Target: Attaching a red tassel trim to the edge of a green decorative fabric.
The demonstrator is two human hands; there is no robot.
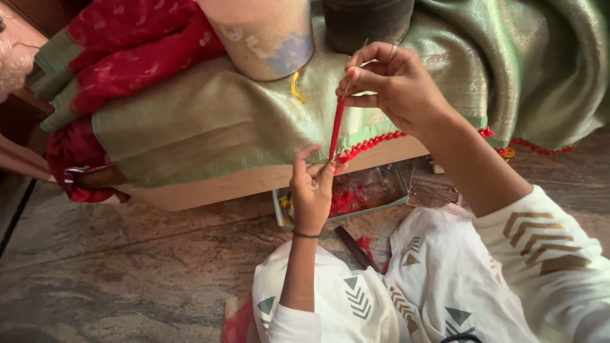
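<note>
**Red thread pulled taut between our two hands at the sari's edge**

We are stretching a length of red thread (336,129) between our hands, and it is running almost straight up and down. Our right hand (389,81) is pinching the upper end with thumb and fingers closed on it, and a thin needle (353,68) is slanting up out of that pinch. Our left hand (311,188) is gripping the lower end, with its fingertips drawn together around the thread and a dark band sitting at the wrist.

Just behind the thread, the green sari (210,121) is hanging over the front of a low wooden desk (254,181). A row of small red tassels (372,143) is running along its hem, passing between our two hands and continuing to the right of the right wrist.

Above the left hand, a pale worn pot (264,38) is standing on the cloth, and a dark round container (365,22) is standing just above the right hand. Far to the left of both hands, a red patterned cloth (127,44) is lying bunched up.

Below the right hand, a shallow tray (394,190) is resting on the stone floor (127,267), holding red bits. Near the left forearm, a dark slim tool (354,246) is lying against our white printed clothing (445,273).
</note>
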